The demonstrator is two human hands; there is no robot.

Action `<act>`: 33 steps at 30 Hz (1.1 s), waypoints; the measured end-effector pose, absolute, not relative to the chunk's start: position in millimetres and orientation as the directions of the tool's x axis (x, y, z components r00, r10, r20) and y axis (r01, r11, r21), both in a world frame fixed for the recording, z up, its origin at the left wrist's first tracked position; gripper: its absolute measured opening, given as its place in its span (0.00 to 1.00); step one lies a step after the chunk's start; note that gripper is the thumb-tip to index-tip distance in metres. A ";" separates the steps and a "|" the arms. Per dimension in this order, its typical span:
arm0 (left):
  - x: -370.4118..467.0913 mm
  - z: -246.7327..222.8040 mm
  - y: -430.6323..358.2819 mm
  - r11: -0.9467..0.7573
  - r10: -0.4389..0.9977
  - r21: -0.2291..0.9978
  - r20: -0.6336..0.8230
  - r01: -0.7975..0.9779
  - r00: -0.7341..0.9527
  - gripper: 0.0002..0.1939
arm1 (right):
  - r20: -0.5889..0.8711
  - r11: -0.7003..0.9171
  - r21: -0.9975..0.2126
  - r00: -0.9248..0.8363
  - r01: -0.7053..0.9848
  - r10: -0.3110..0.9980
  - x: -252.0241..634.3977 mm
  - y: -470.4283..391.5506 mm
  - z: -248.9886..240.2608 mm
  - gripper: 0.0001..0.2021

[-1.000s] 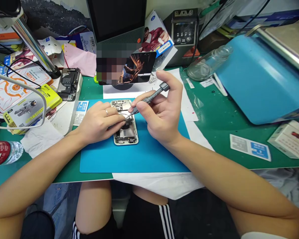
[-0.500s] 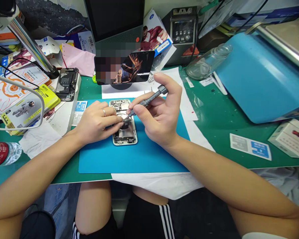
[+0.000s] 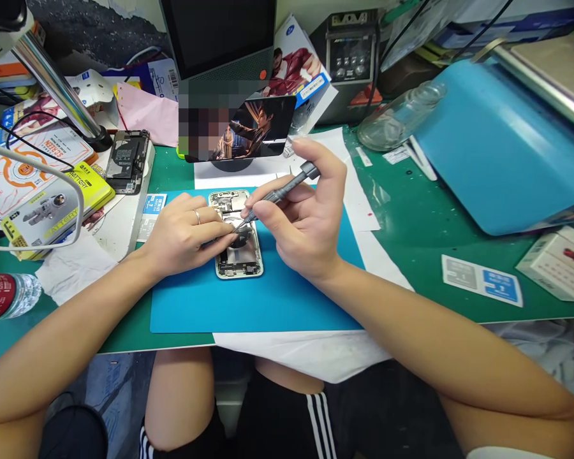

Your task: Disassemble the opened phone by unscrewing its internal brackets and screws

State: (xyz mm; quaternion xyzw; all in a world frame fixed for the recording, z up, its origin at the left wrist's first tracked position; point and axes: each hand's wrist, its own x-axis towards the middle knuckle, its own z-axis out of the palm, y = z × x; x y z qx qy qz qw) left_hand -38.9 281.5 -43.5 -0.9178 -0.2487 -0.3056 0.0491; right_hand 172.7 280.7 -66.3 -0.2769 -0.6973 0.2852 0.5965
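Opened phone [image 3: 238, 256] flat beneath the fingertips, set on a blue mat [image 3: 249, 307]! Left hand [image 3: 182, 231] in from the side, fingers bent and nearly together, tips down over the phone's inside; cannot tell if pinching anything. Right hand [image 3: 312, 229] with thumb and fingers closed round a grey screwdriver [image 3: 291, 187], index arched above, the point slanting down to the left fingertips. Beyond the fingers, a propped-up screen [image 3: 268, 134]; out left of them, a second opened phone [image 3: 125, 162]; far off right, a glass jar [image 3: 397, 121].
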 end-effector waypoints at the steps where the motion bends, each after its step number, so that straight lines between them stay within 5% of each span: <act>1: -39.1 -43.6 281.5 -0.873 0.423 0.062 0.590 0.484 0.688 0.07 | 0.677 0.687 -0.725 -0.136 0.043 0.723 172.9 281.2 -66.4 0.30; 13: -40.6 -43.2 281.2 -0.842 0.470 0.085 0.600 0.533 0.647 0.09 | 0.676 0.690 -0.724 -0.172 0.029 0.716 173.5 276.2 -60.7 0.30; 19: -42.2 -42.1 280.5 -0.831 0.513 0.161 0.591 0.532 0.623 0.19 | 0.662 0.674 -0.738 -0.162 0.034 0.732 175.0 279.3 -63.8 0.31; 24: -41.6 -36.1 278.3 -0.786 0.570 0.179 0.578 0.591 0.584 0.15 | 0.658 0.671 -0.740 -0.159 0.039 0.736 175.9 278.1 -61.6 0.32; 33: -42.1 -33.6 282.1 -0.858 0.506 0.177 0.447 0.482 0.738 0.10 | 0.772 0.816 -0.578 -0.338 -0.019 0.539 178.5 269.9 -54.4 0.31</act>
